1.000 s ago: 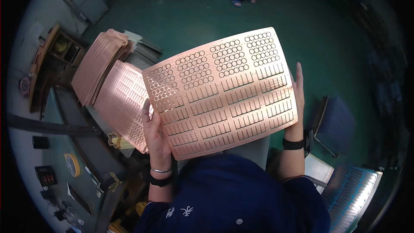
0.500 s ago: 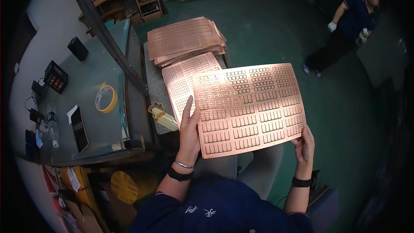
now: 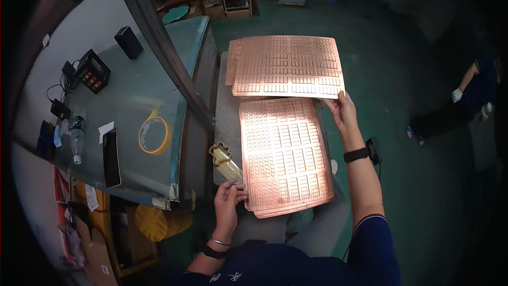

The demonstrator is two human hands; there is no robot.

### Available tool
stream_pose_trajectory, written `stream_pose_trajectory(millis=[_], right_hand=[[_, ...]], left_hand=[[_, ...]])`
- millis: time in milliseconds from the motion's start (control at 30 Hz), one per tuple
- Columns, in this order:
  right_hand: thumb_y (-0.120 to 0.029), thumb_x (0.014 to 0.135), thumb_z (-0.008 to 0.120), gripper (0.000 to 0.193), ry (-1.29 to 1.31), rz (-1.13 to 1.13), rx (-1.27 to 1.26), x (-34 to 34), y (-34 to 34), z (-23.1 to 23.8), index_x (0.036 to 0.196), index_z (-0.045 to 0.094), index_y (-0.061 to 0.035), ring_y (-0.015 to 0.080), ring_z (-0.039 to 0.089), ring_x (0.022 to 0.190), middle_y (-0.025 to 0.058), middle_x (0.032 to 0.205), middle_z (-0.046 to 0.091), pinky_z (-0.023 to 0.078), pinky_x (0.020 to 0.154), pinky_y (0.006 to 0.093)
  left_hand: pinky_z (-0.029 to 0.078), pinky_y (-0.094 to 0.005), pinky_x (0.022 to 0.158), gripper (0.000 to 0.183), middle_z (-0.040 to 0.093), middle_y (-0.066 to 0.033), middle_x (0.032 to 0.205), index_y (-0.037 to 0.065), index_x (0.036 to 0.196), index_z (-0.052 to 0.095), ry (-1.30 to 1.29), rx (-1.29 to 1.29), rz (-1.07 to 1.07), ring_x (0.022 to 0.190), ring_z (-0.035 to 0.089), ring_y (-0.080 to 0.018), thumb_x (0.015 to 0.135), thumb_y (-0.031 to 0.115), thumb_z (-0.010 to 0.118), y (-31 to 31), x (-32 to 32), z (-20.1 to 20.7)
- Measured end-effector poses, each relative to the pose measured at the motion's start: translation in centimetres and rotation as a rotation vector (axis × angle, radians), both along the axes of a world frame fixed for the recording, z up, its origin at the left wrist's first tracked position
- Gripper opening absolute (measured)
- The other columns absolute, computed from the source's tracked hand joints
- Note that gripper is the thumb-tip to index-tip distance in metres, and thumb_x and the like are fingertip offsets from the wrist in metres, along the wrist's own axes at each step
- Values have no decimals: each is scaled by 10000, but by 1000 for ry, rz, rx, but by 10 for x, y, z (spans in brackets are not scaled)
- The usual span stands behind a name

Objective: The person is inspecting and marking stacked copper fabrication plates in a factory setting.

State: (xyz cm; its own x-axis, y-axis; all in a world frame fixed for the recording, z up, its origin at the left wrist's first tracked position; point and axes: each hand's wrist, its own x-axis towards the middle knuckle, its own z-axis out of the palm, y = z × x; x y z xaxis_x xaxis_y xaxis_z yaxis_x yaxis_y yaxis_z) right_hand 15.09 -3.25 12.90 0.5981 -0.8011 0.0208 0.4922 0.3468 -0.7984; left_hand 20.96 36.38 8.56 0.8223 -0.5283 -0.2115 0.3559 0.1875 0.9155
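Note:
A copper-coloured sheet (image 3: 288, 66) with rows of etched rings and bars is over the far stack, its near right corner pinched in my right hand (image 3: 343, 111). Underneath, the edges of the far stack (image 3: 231, 63) show on the left. Nearer to me lies a second stack of the same sheets (image 3: 286, 153), turned lengthwise and brightly lit. At its near left edge is my left hand (image 3: 231, 201), fingers partly curled with the tips by the sheets' edge; I cannot make out a sheet between them. Just beyond that hand lies a yellowish translucent strip with a scalloped end (image 3: 225, 161).
On the left, a glass-topped desk (image 3: 132, 85) carries a roll of yellow tape (image 3: 154, 135), a tablet (image 3: 111, 158), a plastic bottle (image 3: 77, 137) and a black device (image 3: 92, 71). A dark metal post (image 3: 164, 58) rises beside the stacks. Another person (image 3: 460, 95) stands at the right.
The sheet has moved from in front of me onto the far stack. My left hand has let go of it and come down beside the near stack. My right hand has reached forward.

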Motion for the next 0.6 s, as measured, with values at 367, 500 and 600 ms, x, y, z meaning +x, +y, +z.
stream_pose_trajectory(millis=[367, 500, 600], right_hand=[[-152, 975, 394, 327, 190, -6, 21, 108, -45, -30, 1186, 457, 90, 268, 592, 999, 172, 1115, 548, 547, 861, 322], [-197, 914, 533, 329, 653, -23, -280, 92, -58, -24, 1103, 556, 72, 222, 631, 908, 138, 909, 638, 525, 713, 265], [-164, 877, 555, 357, 1071, -323, -976, 73, -77, -29, 1153, 539, 60, 235, 632, 897, 175, 938, 644, 509, 750, 312]], left_hand=[[512, -240, 723, 226, 618, -105, 958, -23, 1117, 518, 5, 142, -9, 800, 610, -127, 952, 122, 465, 10, 11, 3], [511, -240, 726, 224, 616, -100, 953, -24, 1115, 521, -5, 160, 5, 798, 604, -123, 947, 117, 473, 11, 14, -1], [510, -241, 735, 228, 609, -99, 954, -27, 1119, 520, 4, 144, -3, 802, 600, -123, 944, 113, 481, 6, 17, -4]])
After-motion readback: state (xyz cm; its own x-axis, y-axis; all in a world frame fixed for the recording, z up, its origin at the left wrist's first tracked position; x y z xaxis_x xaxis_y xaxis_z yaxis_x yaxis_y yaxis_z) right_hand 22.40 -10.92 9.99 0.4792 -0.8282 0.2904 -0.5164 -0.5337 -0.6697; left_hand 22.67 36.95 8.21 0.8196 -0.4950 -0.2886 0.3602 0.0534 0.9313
